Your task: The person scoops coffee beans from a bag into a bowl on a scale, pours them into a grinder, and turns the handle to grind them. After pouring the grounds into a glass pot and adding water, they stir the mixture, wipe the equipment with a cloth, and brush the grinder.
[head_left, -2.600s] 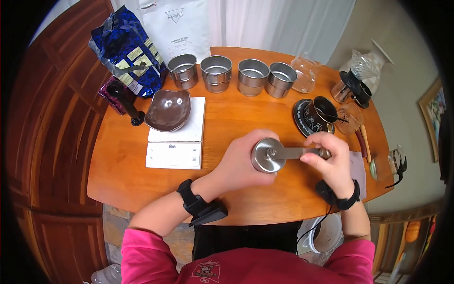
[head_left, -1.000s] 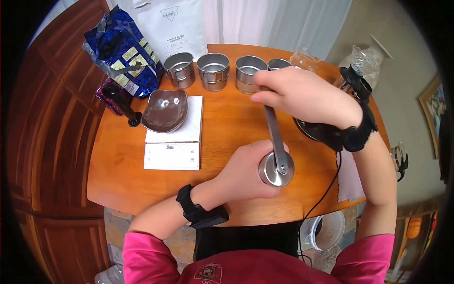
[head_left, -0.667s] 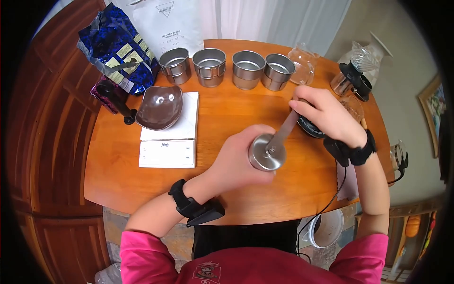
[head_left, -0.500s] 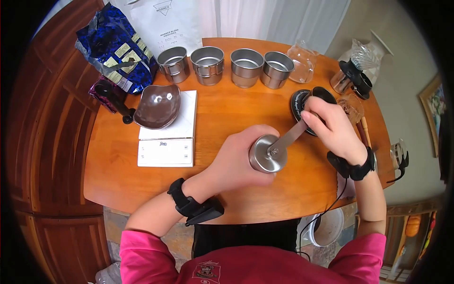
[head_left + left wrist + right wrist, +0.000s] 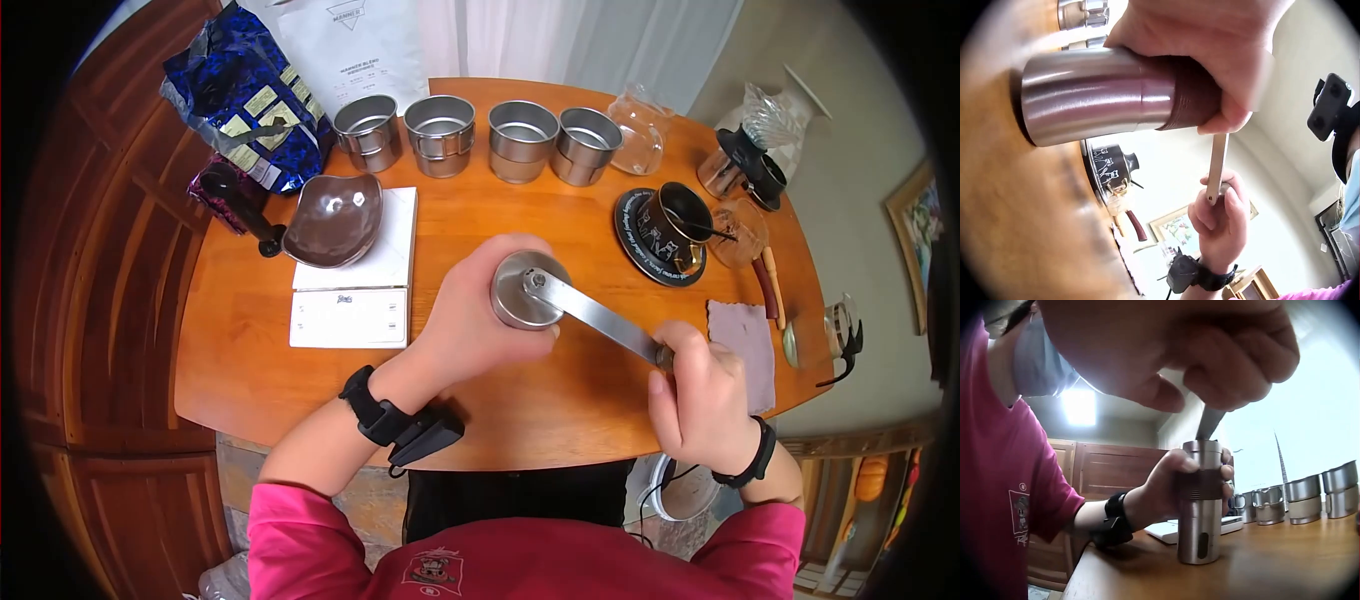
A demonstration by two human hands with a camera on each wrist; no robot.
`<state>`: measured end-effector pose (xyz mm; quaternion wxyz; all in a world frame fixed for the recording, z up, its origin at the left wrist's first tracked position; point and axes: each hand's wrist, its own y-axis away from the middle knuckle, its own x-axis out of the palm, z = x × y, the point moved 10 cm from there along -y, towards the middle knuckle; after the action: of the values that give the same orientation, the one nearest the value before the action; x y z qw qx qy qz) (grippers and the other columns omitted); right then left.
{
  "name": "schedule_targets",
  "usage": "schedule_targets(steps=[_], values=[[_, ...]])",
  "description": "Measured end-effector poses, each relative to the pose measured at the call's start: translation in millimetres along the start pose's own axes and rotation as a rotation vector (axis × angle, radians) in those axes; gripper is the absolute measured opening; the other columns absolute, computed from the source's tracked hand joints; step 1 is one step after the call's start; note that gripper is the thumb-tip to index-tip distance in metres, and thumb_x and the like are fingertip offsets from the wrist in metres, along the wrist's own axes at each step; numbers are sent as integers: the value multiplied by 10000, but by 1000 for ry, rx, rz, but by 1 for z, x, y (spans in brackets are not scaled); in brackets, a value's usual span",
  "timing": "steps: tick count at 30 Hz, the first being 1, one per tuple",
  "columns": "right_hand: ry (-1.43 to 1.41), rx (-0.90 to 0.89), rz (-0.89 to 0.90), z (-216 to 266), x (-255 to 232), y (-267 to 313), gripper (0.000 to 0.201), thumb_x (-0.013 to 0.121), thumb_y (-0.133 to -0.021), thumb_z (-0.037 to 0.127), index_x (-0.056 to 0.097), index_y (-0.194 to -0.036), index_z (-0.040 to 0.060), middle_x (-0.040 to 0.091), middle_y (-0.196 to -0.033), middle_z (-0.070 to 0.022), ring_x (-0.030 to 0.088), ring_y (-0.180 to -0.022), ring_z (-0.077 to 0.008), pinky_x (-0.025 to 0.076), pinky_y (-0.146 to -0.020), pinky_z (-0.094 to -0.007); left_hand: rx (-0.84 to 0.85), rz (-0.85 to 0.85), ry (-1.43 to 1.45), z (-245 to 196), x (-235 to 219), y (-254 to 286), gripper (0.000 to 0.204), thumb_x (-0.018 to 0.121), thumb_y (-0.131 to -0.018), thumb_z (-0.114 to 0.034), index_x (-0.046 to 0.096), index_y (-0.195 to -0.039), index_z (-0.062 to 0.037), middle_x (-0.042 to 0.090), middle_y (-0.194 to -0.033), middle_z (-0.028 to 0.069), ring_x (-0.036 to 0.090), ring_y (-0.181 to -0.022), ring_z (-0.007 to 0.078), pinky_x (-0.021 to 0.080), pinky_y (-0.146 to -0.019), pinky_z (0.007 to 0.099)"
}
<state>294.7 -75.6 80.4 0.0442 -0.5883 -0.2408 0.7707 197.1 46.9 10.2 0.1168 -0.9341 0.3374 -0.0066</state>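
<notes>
A steel manual coffee grinder (image 5: 1199,515) with a dark band stands upright, its base at the tabletop in the right wrist view. My left hand (image 5: 470,310) wraps round the band near the top. From the lid a flat crank arm (image 5: 600,317) runs out to the right, toward me. My right hand (image 5: 700,395) grips the knob at its end with curled fingers; most of the knob is hidden. To the grinder's left, a brown bowl (image 5: 335,220) sits on a white scale (image 5: 350,318).
Several steel cups (image 5: 440,135) line the back, beside a blue bag (image 5: 250,110) and a white bag (image 5: 355,55). At right are a black cup (image 5: 672,222) on a saucer (image 5: 630,245), a purple cloth (image 5: 742,350) and a glass server (image 5: 843,325).
The right hand has swung the crank round, from far right a moment ago to near right now. The left hand and grinder have shifted slightly left and away from me.
</notes>
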Motion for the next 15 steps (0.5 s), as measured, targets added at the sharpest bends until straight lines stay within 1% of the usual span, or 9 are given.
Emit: schedule_targets(steps=[4,6,7,8,9,10,12,13,15], values=[[80,-45,-23,9,2,-1,261,607,-699,73,494,-918,-13,481,-570,-60,453,-417,-235,372,-433,-346,-3,-13,47,3,-3,0,486,704,-588,-35,509,-1032,-62,580,-887,20,545,-816,93,452,-738,249],[136,-238,-13,44,3,2,214,606,-701,90,520,-876,2,429,-558,-15,410,-416,-169,331,-407,-304,-96,-43,65,7,-5,-1,525,690,-579,4,479,-1054,-67,562,-903,25,554,-830,114,454,-738,262],[57,-248,37,55,12,9,254,636,-647,101,530,-866,28,458,-589,-25,444,-458,-182,345,-447,-308,-99,-46,67,9,-3,-1,525,690,-579,4,479,-1054,-67,562,-903,25,554,-830,114,454,-738,262],[-21,-257,85,66,20,15,298,667,-593,112,539,-855,54,487,-621,-35,478,-499,-195,360,-486,-312,30,-24,-42,-2,0,-2,516,699,-582,-7,483,-1048,-67,560,-914,27,549,-842,116,450,-749,263],[-4,-298,115,80,25,13,276,666,-579,145,552,-817,66,450,-588,-21,451,-478,-167,351,-468,-296,162,-1,-153,-13,5,-1,508,707,-586,-18,486,-1041,-67,558,-925,30,543,-854,117,446,-759,264],[64,-356,19,91,21,9,221,631,-640,149,553,-828,61,407,-555,-9,422,-458,-147,327,-445,-271,162,-3,-157,-11,5,-1,508,707,-586,-18,486,-1041,-67,558,-925,30,543,-854,117,446,-759,264],[157,-356,43,104,18,-7,179,598,-680,143,555,-830,55,381,-535,-1,397,-438,-128,301,-428,-254,91,-73,-81,-2,-2,-1,499,730,-582,-47,496,-1023,-67,550,-933,30,531,-862,120,435,-774,262],[154,-356,41,109,19,-13,179,598,-680,143,555,-830,55,381,-535,-1,397,-438,-128,301,-428,-254,90,-73,-83,-2,-2,0,499,730,-582,-47,496,-1023,-67,550,-933,30,531,-862,120,435,-774,262],[221,-470,68,128,27,-19,135,586,-692,139,540,-792,61,372,-518,-1,376,-420,-111,283,-423,-249,98,3,-56,-5,4,0,504,737,-572,-50,501,-1016,-77,546,-910,22,526,-845,115,430,-764,254]])
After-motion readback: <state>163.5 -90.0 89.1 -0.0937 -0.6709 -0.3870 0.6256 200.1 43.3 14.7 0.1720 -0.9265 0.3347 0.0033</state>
